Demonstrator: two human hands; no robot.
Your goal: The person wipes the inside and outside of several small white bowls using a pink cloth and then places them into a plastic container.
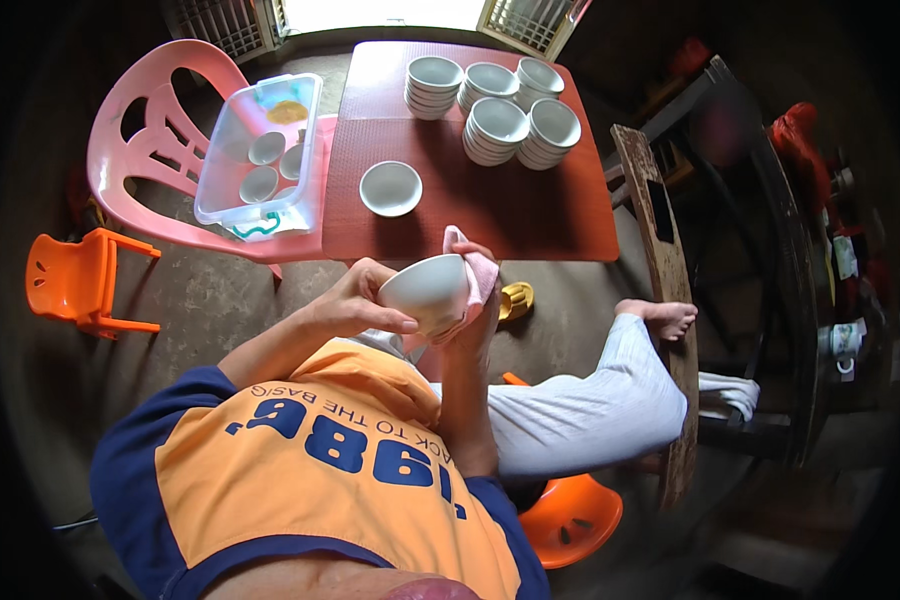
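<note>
Tilted in front of my chest is a white bowl (426, 294), gripped at its left side by my left hand (360, 301). My right hand (481, 300) presses a pink cloth (480, 281) against the bowl's right side; most of its fingers are hidden behind the cloth and bowl. Just beyond, a single white bowl (391, 189) stands upright on the red-brown table (450, 225). Several stacks of like bowls (499, 124) fill the table's far right part.
A clear plastic tub (221, 176) with several bowls rests on a pink plastic chair (112, 150) left of the table. An orange child's chair (67, 277) stands on the floor at left. At right runs a wooden bench (637, 157) bearing a dark phone (659, 211) and my bare foot (664, 316).
</note>
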